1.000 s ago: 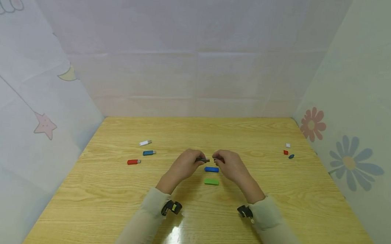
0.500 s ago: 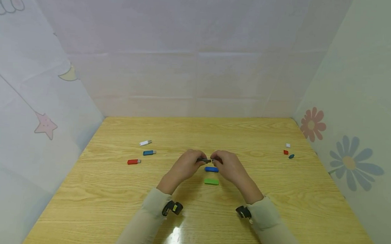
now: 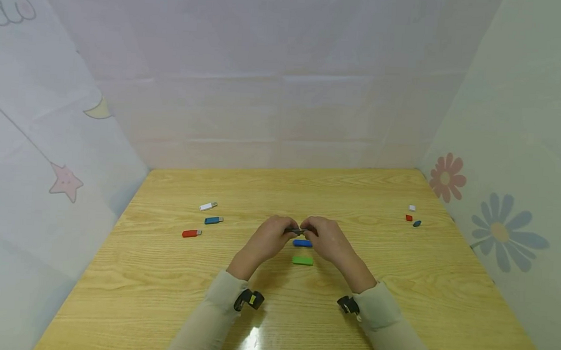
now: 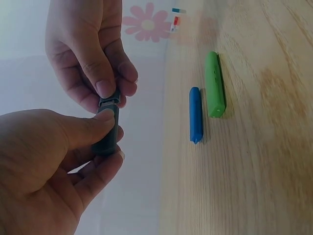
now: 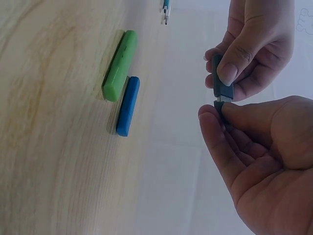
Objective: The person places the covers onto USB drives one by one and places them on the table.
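My left hand pinches a dark grey USB flash drive between thumb and fingers, above the middle of the table. Facing it, my right hand pinches the small dark cap at the drive's connector end. A short strip of metal connector shows between cap and body. Below the hands lie a capped-looking blue stick and, nearer to me, a green stick, both flat on the wood.
On the table's left lie a white USB drive, a blue USB drive and a red USB drive, connectors bare. At the far right are a white cap, a red cap and a blue cap. Printed cloth walls surround the table.
My hands have come together, bringing the cap from a gap away onto the tip of the grey drive's connector. The things on the table have stayed in place.
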`<state>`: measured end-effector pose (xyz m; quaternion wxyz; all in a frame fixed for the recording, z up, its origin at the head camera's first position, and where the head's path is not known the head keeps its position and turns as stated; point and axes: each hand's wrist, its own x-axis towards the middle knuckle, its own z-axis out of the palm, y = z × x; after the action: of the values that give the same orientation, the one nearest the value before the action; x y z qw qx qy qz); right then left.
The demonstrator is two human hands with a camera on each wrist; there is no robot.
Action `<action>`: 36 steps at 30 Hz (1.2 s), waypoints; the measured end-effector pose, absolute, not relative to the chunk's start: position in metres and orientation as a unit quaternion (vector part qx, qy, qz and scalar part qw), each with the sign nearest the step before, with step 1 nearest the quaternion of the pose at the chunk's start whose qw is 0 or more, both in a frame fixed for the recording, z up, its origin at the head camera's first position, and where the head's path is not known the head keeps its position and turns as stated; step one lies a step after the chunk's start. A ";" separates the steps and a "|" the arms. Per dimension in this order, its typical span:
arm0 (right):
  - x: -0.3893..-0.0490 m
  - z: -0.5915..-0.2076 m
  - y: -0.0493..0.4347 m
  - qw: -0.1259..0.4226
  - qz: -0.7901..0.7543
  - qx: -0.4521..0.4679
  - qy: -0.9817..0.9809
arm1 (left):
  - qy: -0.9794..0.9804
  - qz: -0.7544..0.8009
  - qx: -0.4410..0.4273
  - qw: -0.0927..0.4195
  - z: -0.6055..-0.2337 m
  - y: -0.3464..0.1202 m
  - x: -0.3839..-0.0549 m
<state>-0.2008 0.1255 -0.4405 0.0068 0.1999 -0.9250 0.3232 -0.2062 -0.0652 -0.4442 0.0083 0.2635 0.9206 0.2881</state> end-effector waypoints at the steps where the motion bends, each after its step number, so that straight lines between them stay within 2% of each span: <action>1: -0.201 -0.440 0.125 0.007 0.324 0.200 -0.925 | 0.921 0.287 0.264 0.006 -0.444 -0.065 -0.206; 11: -0.198 -0.438 0.125 -0.018 0.370 0.161 -0.915 | 0.920 0.295 0.258 0.007 -0.444 -0.064 -0.208; 19: -0.198 -0.440 0.120 0.004 0.393 0.140 -0.909 | 0.916 0.308 0.258 0.002 -0.439 -0.063 -0.209; 36: -0.201 -0.435 0.110 0.004 0.409 0.075 -0.910 | 0.915 0.321 0.245 -0.011 -0.439 -0.056 -0.217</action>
<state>-0.2014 0.1101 -0.4350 0.0045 0.0753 -0.9096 0.4085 -0.2170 -0.0556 -0.4392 -0.0112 0.2451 0.9147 0.3210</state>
